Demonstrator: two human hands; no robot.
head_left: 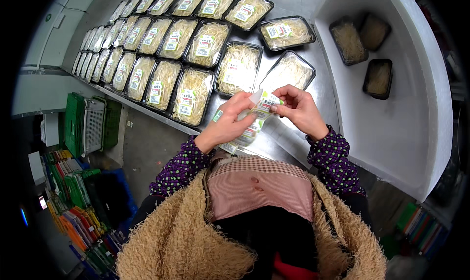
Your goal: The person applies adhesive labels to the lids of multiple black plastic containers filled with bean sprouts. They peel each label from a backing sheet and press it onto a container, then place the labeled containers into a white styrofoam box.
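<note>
My left hand (229, 119) is closed around a roll of printed white-and-green labels (250, 132), over the near edge of the metal table. A small label is stuck on the back of that hand. Between finger and thumb, my right hand (302, 112) pinches the edge of a label (267, 102) at the upper end of the strip. Just beyond my hands lie a black tray of bean sprouts (238, 79) with a label on its film and another tray (295, 67), on which no label shows. A labelled tray (285, 33) sits tilted behind them.
Rows of labelled bean sprout trays (178, 37) cover the table to the left. On the right, a white-walled chute (396, 128) holds three trays, one of them a small dark tray (378, 79). Green crates (75, 123) and several stacked coloured crates (83, 226) stand on the floor at left.
</note>
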